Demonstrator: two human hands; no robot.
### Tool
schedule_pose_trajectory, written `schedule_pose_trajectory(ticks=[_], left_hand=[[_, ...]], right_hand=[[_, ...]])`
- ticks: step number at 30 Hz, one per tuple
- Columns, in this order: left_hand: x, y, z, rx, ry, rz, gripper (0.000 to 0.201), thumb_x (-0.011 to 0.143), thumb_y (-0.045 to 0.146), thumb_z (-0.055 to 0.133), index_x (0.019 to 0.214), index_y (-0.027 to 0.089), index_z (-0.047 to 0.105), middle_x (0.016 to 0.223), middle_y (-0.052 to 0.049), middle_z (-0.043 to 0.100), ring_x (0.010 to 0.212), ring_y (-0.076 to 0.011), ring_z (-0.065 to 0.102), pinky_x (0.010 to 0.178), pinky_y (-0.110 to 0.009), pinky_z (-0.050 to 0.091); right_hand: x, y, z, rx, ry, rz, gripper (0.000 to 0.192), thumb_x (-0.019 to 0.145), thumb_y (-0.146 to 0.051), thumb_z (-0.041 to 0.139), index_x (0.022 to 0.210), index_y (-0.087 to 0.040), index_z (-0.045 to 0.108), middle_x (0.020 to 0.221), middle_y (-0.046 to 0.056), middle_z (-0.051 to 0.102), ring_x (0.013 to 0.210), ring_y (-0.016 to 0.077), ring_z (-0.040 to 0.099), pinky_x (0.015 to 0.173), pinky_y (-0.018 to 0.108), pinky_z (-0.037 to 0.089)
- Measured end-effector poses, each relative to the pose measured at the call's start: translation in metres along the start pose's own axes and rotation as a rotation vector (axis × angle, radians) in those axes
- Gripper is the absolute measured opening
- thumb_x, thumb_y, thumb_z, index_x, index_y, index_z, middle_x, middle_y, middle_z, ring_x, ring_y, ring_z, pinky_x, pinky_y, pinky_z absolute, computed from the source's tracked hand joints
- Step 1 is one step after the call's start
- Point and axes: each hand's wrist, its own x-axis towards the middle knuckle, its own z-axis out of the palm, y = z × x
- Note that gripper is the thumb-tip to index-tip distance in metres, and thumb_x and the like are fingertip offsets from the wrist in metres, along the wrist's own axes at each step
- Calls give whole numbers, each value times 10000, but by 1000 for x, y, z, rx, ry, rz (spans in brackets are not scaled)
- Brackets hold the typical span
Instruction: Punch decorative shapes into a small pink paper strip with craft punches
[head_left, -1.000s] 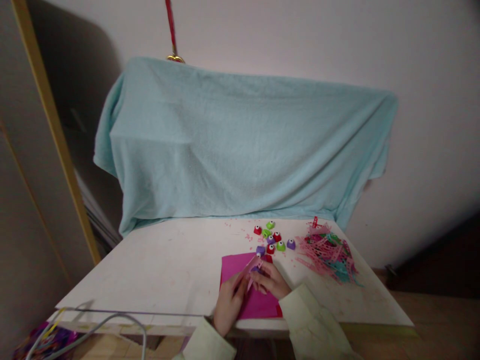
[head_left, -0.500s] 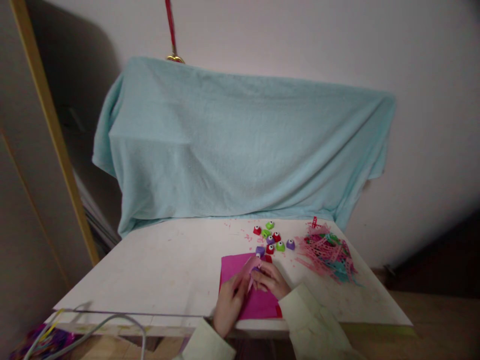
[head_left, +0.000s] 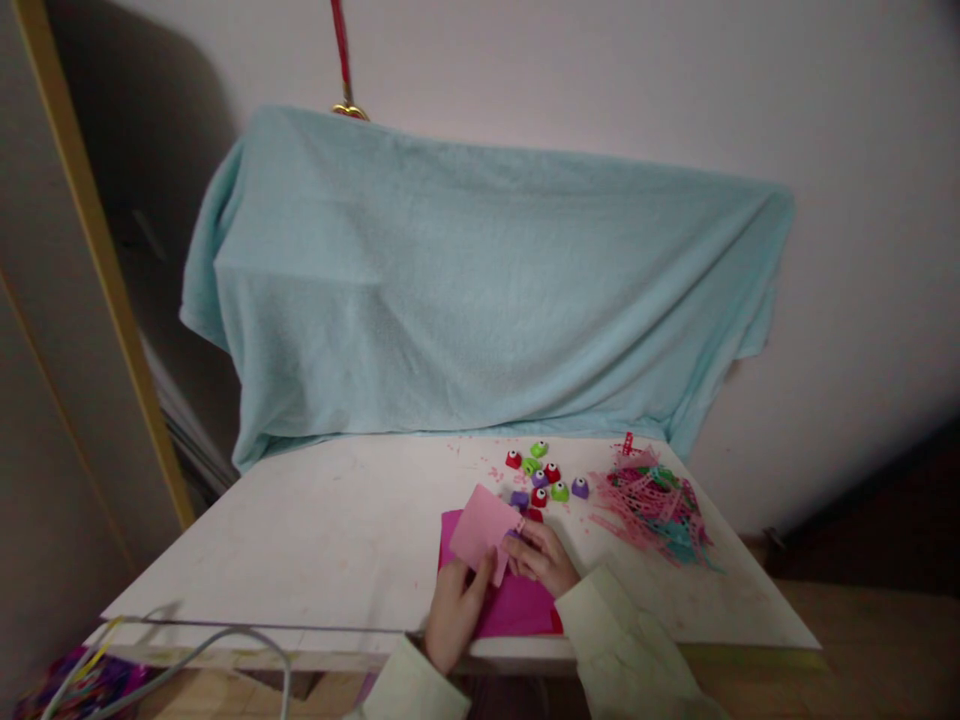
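Paper sheet (head_left: 517,605) lies on desk (head_left: 315,540), near edge. Small punches (head_left: 544,478) just behind it; paper scrap pile (head_left: 652,505) right of punches. Draped cloth (head_left: 480,300) behind desk.

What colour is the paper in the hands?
Light pink paper, seen in the head view, above a magenta sheet.

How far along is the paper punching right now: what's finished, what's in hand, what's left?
Done: a heap of punched strips lies at the table's right, with confetti near the small punches. In hand: the left hand lifts a light pink sheet while the right hand presses a purple punch at its edge. Left, seemingly: most of that sheet looks unpunched, and the magenta sheet beneath looks whole.
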Motion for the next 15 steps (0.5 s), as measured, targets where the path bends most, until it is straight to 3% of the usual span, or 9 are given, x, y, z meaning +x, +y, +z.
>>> schedule_pose_trajectory(ticks=[6, 15], left_hand=[[1, -8, 1, -12, 19, -50, 528, 836, 552, 412, 606, 131, 634, 575, -61, 639, 596, -194, 591, 590, -270, 416], [0, 0, -1, -55, -6, -56, 579, 855, 557, 356, 532, 148, 608, 500, -31, 594, 525, -165, 561, 562, -253, 395]], right_hand=[[2, -3, 1, 2, 7, -6, 372, 732, -471, 646, 853, -133, 549, 573, -39, 482, 453, 60, 380, 419, 190, 279], [1, -5, 0, 11, -30, 25, 376, 757, -518, 596, 813, -154, 519, 512, -58, 455, 403, 52, 333, 394, 189, 237]])
